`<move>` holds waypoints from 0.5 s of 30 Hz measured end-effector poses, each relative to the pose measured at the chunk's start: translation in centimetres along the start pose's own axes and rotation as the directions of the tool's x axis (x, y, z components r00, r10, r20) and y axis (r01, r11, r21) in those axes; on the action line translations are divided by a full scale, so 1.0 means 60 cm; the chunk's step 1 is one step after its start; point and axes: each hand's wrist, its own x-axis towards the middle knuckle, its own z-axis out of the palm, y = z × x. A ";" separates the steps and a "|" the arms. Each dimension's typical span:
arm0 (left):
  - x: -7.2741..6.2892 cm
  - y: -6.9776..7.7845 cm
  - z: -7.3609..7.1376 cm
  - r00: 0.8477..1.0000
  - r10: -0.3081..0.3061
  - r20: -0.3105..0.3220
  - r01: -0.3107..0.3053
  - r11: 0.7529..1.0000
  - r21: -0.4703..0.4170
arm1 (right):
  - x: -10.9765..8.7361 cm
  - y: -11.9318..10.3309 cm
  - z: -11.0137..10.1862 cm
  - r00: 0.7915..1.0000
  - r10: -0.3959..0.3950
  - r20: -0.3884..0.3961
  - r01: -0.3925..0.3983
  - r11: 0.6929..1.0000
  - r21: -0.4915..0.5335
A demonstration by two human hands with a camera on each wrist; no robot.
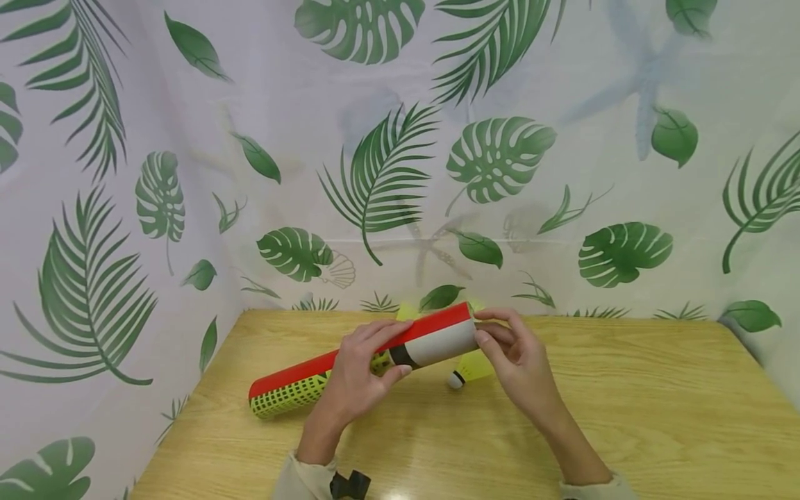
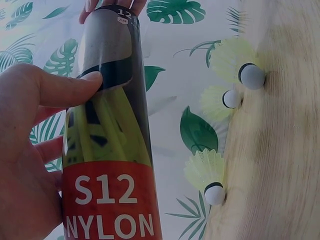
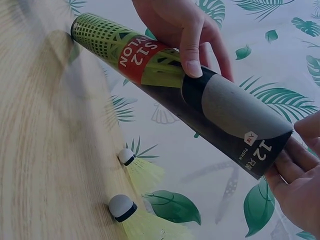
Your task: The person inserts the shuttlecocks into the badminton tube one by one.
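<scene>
Head view: left hand grips tube mid-length; right hand touches right end, can't tell if gripping; shuttlecock behind.

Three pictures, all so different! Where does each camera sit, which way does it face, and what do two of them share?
Head: worn on the head, facing forward and down at the table and tube; the left hand, right hand and sleeves show.
Left wrist: worn there, facing along the tube, shuttlecocks beyond; the left hand's thumb and some right-hand fingers show.
Right wrist: worn there, facing the tube's side; parts of both hands show.
Shared: both wrist views catch the tube in the left hand's grip.
</scene>
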 end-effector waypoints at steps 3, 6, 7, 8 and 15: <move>0.000 -0.004 -0.005 1.000 0.002 -0.011 -0.002 1.000 -0.002 | 0.002 0.000 -0.005 1.000 -0.006 -0.025 0.006 1.000 0.007; -0.002 -0.009 -0.011 1.000 -0.011 -0.029 0.011 1.000 -0.003 | 0.005 0.006 -0.014 0.999 -0.022 -0.037 0.022 1.000 0.018; -0.002 -0.011 -0.014 0.999 -0.018 -0.036 0.018 1.000 -0.003 | 0.006 0.009 -0.018 0.999 -0.025 -0.038 0.026 0.999 0.019; -0.003 -0.012 -0.017 0.999 -0.026 -0.042 0.026 1.000 0.000 | 0.007 0.013 -0.021 0.999 -0.029 -0.037 0.030 0.999 0.017; -0.004 -0.021 -0.032 0.997 -0.054 -0.056 0.054 0.999 -0.008 | 0.005 0.049 -0.037 1.000 0.012 -0.028 -0.013 0.999 -0.053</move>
